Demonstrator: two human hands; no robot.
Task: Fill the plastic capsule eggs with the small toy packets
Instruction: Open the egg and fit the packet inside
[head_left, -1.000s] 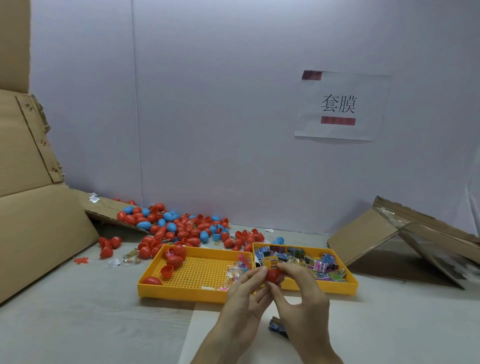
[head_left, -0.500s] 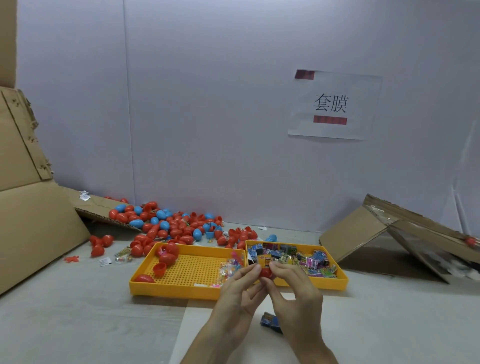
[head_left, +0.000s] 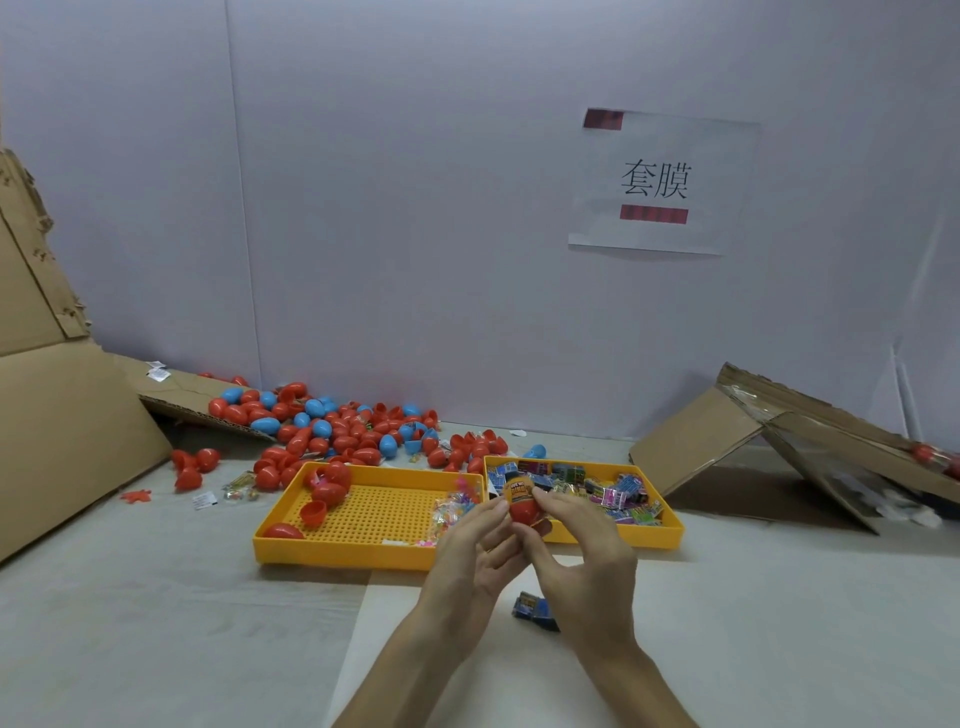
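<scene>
Both my hands meet in front of the yellow trays. My left hand (head_left: 475, 556) and my right hand (head_left: 582, 556) pinch a red capsule egg half (head_left: 522, 512) between their fingertips. An orange toy packet (head_left: 519, 490) sticks up out of that half. The left yellow tray (head_left: 363, 553) holds a few red egg halves (head_left: 324, 493) and clear packets (head_left: 452, 506). Several small colourful toy packets (head_left: 613, 493) fill the right yellow tray (head_left: 670, 530). Below my right hand a blue packet (head_left: 532, 610) lies on the table.
A heap of red and blue capsule eggs (head_left: 337, 431) lies against the back wall behind the trays. Cardboard sheets lean at the left (head_left: 67, 431) and at the right (head_left: 779, 441). A paper sign (head_left: 660, 182) hangs on the wall.
The orange packet now stands out of the red egg half; before, only the red half showed between my fingertips. The hands stay together in front of the trays.
</scene>
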